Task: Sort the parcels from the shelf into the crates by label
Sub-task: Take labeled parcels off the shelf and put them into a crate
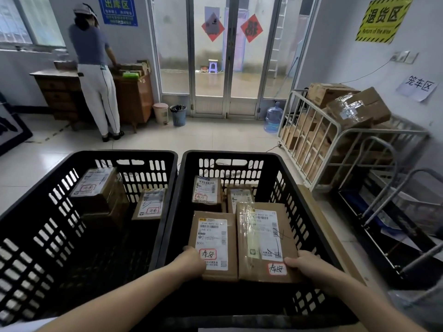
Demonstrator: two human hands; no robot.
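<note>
View from a head camera, looking down into two black slotted crates side by side on a tiled floor. Two bare arms reach into the right crate [230, 155]. The left hand [191, 261] grips the near left corner of the left parcel [213, 243], and the right hand [305, 265] grips the near right corner of the right parcel [263, 240]. The fingers of each hand curl round the cardboard edge.

The two parcels lie flat and touching, labels up, at the near end of the right crate. Each bears the same red-framed handwritten mark. Whether they rest on the crate floor or hang just above it is hard to tell.

They are taped cardboard boxes, so they should be stiff and probably light to middling in weight. The clear tape on the right one looks slick, so bare cardboard at corners and edges is the safer hold.

Two back parcels [206, 191] sit against the far wall of this crate, leaving little room to slide forward. The left crate [124, 153] holds two more parcels [96, 188] bearing a different mark. The crate walls hem the hands in.

To the right stands a metal cage trolley [335, 149] heaped with boxes. Beyond it are a water bottle [273, 117] and glass doors [227, 56]. Another person [96, 68] stands at a wooden dresser [60, 92], well apart.
</note>
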